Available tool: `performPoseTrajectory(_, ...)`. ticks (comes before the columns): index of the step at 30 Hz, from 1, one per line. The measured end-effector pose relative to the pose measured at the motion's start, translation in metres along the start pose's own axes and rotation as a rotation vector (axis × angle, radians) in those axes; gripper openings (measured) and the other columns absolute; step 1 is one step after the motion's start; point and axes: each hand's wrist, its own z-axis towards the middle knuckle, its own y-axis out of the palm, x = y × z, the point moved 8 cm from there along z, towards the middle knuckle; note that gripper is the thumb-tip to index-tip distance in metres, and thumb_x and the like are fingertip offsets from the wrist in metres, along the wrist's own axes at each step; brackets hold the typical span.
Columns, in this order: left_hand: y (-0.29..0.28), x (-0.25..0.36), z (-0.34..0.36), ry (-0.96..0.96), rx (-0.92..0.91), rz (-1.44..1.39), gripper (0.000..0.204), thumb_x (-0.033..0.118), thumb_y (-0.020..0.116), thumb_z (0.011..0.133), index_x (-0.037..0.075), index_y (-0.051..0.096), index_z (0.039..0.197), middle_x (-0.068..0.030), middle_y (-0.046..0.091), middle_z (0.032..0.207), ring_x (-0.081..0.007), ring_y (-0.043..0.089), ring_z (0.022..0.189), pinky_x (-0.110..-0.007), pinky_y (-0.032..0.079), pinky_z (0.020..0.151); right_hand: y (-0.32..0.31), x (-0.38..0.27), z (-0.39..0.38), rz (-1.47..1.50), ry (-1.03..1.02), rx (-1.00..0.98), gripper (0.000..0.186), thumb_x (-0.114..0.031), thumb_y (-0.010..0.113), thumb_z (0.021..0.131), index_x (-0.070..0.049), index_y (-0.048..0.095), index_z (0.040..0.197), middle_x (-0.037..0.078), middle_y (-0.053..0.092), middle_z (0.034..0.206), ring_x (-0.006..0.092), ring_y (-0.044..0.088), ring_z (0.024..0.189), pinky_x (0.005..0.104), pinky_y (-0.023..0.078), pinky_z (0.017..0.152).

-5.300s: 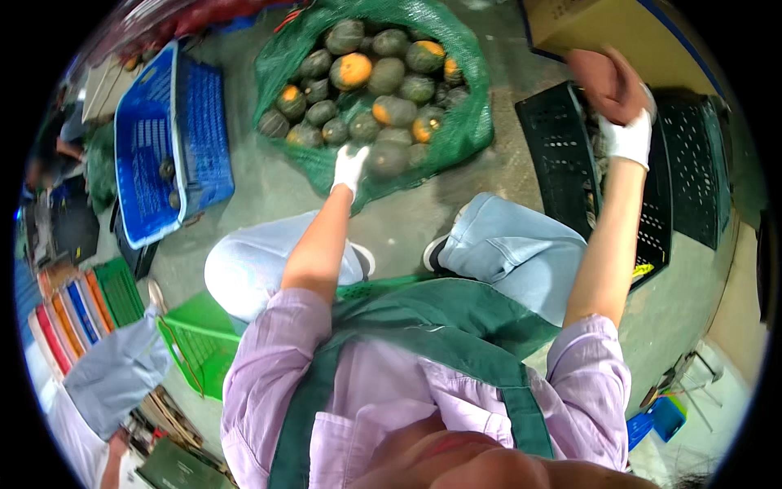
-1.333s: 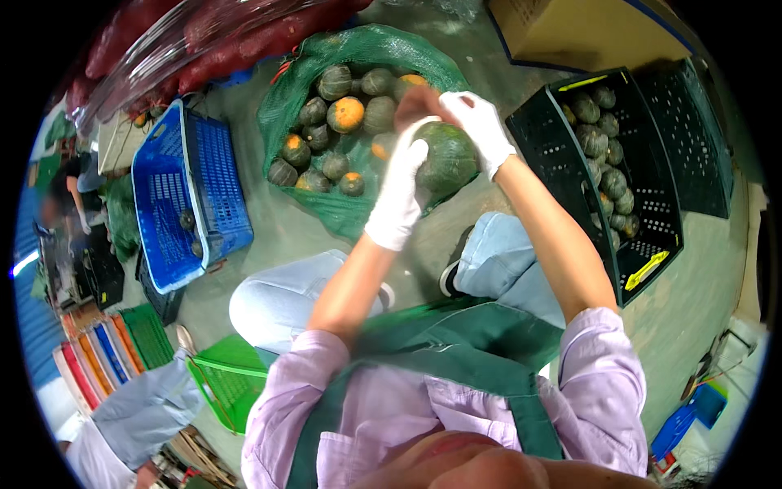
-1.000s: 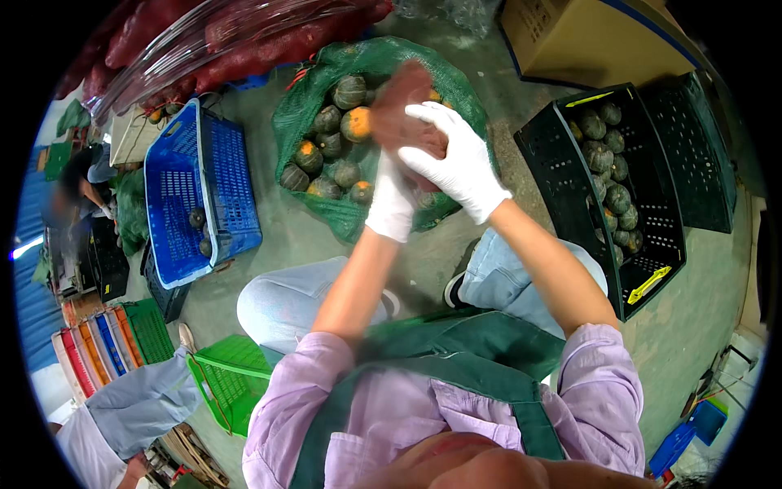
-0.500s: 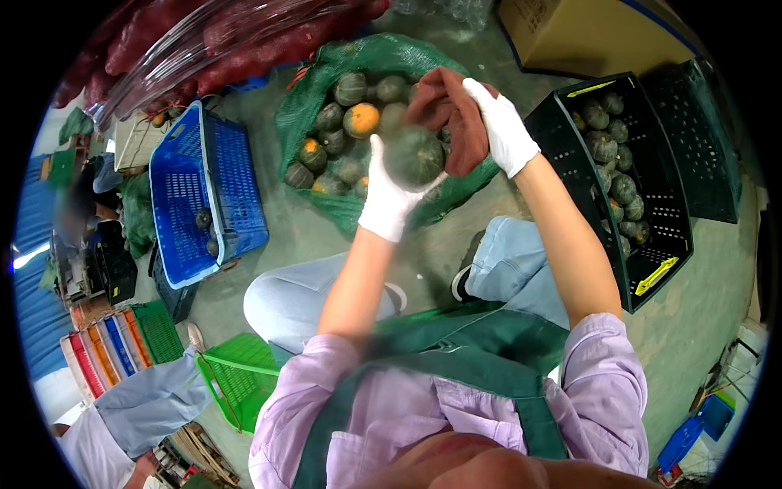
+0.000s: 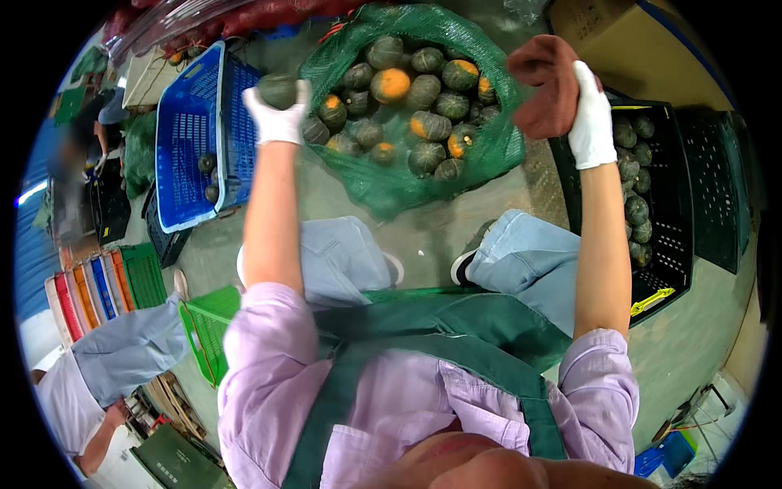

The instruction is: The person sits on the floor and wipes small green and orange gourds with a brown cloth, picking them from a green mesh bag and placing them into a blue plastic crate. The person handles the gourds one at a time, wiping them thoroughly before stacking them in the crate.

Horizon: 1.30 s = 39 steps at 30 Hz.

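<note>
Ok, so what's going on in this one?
The person's gloved left hand holds a dark green squash close to the blue crate. The right hand holds a brown cloth near the black crate. Between the hands in view, an open green mesh sack holds many squashes, some with orange patches. Both crates hold some too.

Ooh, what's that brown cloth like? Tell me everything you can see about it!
The brown cloth is a plain reddish-brown, and looks like soft fabric. It's bunched up and creased, with two floppy folds sticking out to the left. The person's white-gloved right hand grips it, and nothing else seems to touch it. In the picture it shows between the green mesh sack and the black crate.
</note>
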Motion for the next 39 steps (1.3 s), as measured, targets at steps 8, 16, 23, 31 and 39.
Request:
performPoseTrajectory(8, -0.082, 0.22, 0.075, 0.463, 0.307, 0.458, 0.069, 0.05, 0.053, 0.093, -0.003, 0.044, 0.136, -0.0188, 0.06, 0.114, -0.0305, 0.06, 0.104, -0.038, 0.05, 0.096, -0.009, -0.01, 0.018, 0.17, 0.111, -0.023, 0.041, -0.033, 0.053, 0.1, -0.003, 0.058, 0.126, 0.008, 0.063, 0.119, 0.0179, 0.059, 0.108, 0.0331, 0.048, 0.094)
performPoseTrajectory(16, -0.087, -0.23, 0.032, -0.271, 0.095, 1.447, 0.104, 0.071, 0.063, 0.078, -0.005, 0.038, 0.144, -0.0275, 0.043, 0.146, -0.036, 0.042, 0.136, -0.046, 0.036, 0.109, -0.007, -0.026, 0.008, -0.232, 0.051, 0.073, 0.024, -0.013, 0.056, 0.089, 0.001, 0.067, 0.106, 0.007, 0.067, 0.101, 0.0139, 0.061, 0.088, 0.0273, 0.05, 0.083)
performPoseTrajectory(23, -0.158, -0.31, 0.039, -0.412, 0.416, 1.545, 0.116, 0.069, 0.068, 0.071, 0.007, 0.018, 0.155, -0.0232, 0.034, 0.153, -0.037, 0.045, 0.135, -0.045, 0.033, 0.112, 0.035, -0.022, 0.0, -0.505, 0.001, -0.189, 0.027, 0.001, 0.054, 0.083, 0.001, 0.069, 0.105, 0.006, 0.069, 0.1, 0.0116, 0.062, 0.093, 0.0249, 0.049, 0.087)
performPoseTrajectory(31, -0.136, -0.293, -0.001, -0.368, 0.059, 0.771, 0.073, 0.009, 0.071, 0.078, 0.012, 0.035, 0.14, -0.0156, 0.054, 0.124, -0.0271, 0.058, 0.11, -0.045, 0.052, 0.091, 0.032, 0.018, 0.003, -0.884, 0.165, -0.252, 0.023, -0.023, 0.062, 0.089, -0.001, 0.068, 0.09, 0.006, 0.069, 0.08, 0.0118, 0.061, 0.076, 0.0274, 0.049, 0.075)
performPoseTrajectory(39, -0.053, -0.253, -0.054, -0.499, -0.35, 0.238, 0.059, 0.009, 0.061, 0.08, 0.011, 0.045, 0.137, -0.0144, 0.056, 0.132, -0.0341, 0.056, 0.121, -0.057, 0.046, 0.105, 0.052, 0.067, -0.024, -1.115, 0.131, -0.668, 0.035, -0.016, 0.053, 0.082, -0.012, 0.071, 0.111, 0.012, 0.069, 0.085, 0.0252, 0.066, 0.081, 0.033, 0.05, 0.078)
